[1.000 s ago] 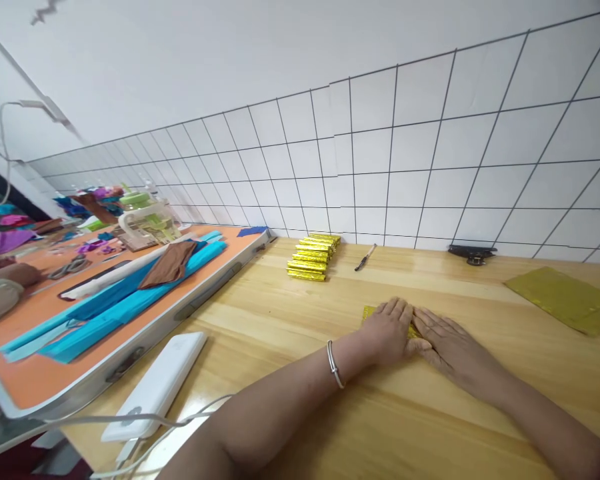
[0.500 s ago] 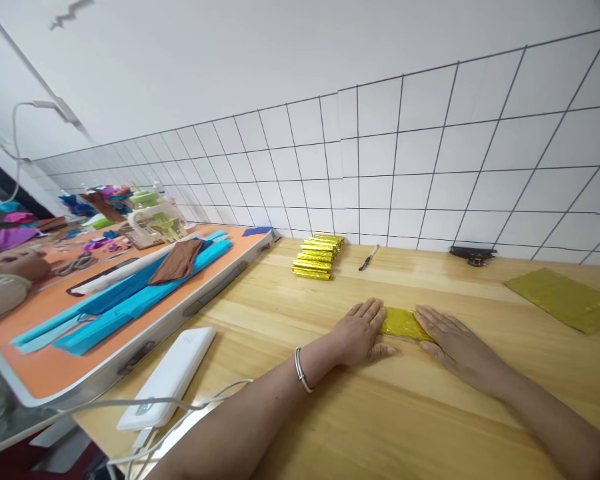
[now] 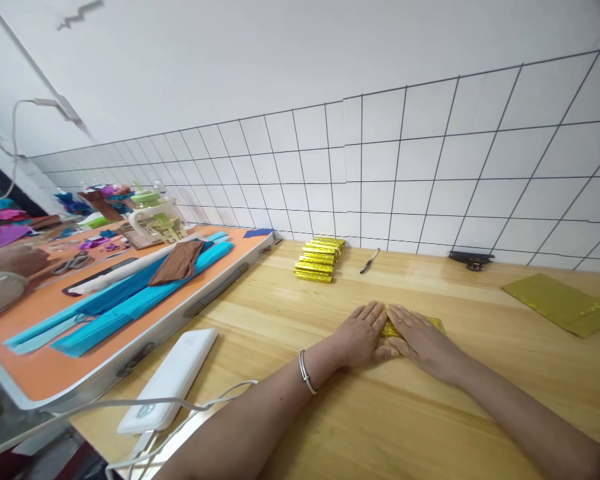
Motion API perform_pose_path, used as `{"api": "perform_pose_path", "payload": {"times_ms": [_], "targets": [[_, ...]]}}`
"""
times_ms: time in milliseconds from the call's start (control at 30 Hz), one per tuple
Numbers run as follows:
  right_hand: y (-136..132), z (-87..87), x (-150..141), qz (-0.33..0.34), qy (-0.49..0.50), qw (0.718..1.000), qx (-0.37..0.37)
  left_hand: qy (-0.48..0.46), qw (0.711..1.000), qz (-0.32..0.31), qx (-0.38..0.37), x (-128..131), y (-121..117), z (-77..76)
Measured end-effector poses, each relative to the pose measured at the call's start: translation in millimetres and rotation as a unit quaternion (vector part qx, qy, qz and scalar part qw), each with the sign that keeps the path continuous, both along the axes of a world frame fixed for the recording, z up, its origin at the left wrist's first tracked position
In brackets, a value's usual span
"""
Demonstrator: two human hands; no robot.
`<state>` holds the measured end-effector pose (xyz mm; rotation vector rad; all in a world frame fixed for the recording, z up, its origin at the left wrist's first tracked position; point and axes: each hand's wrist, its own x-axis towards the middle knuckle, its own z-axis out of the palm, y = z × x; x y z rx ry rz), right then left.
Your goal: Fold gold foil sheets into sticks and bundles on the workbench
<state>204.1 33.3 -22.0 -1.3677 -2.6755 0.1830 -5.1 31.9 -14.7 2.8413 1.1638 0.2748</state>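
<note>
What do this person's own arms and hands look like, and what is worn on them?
The left hand and right hand wear no gloves, and no sleeve shows on either arm. A thin, silver-coloured bangle circles the left wrist.

Compared with one second ago, the left hand point(image 3: 364, 335) has moved to the left end of the shiny gold, flat foil strip point(image 3: 437, 324). The right hand point(image 3: 421, 341) has left the strip's right end, now uncovered, and lies over its middle.

Craft wkshp, by looks: scissors point(image 3: 71, 265), blue strips point(image 3: 130, 311), purple scraps point(image 3: 96, 245) on orange tbl point(image 3: 30, 375).
</note>
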Motion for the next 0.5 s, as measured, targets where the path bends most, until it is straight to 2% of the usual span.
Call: {"api": "perform_pose_path", "payload": {"times_ms": [300, 500], "targets": [[-11, -9.7, 53, -0.03, -0.009, 0.999, 0.017, -0.002, 1.0, -0.015, -0.012, -5, 3, 2.8], [-17, -14.7, 65, -0.05, -0.017, 0.998, 0.02, 0.0, 1.0, -0.018, -0.006, -7, 3, 3.9]]}}
